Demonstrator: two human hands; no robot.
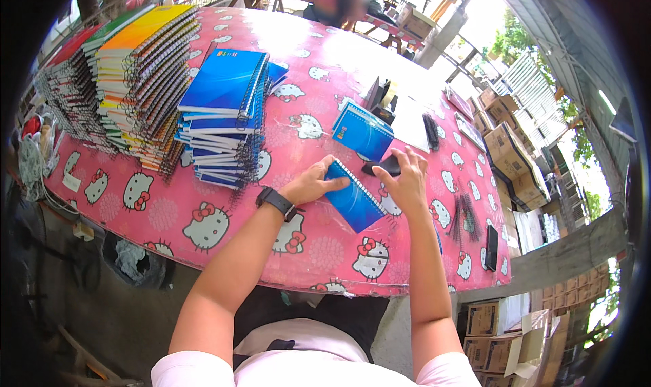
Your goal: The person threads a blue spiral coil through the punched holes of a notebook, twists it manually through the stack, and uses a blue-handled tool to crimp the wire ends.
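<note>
My left hand (310, 185), with a dark watch on its wrist, grips a small blue notebook (355, 201) by its upper left end, thumb on the cover. The notebook lies slanted over the pink tablecloth, and a row of light binding holes or loops runs along its upper right edge. My right hand (405, 181) is curled around a small black object (386, 165) just beyond that edge; its kind is partly hidden by the fingers. Behind my hands lies another blue notebook (363, 130). To the left stands a stack of blue spiral notebooks (224, 82).
Tall stacks of yellow (146, 31) and red spiral notebooks (68, 54) stand at the far left. A black tape dispenser (381, 101) sits beyond the notebooks. Loose black binding coils (464, 219) and a black phone-like slab (491, 247) lie at right. Cardboard boxes (515, 156) are beside the table.
</note>
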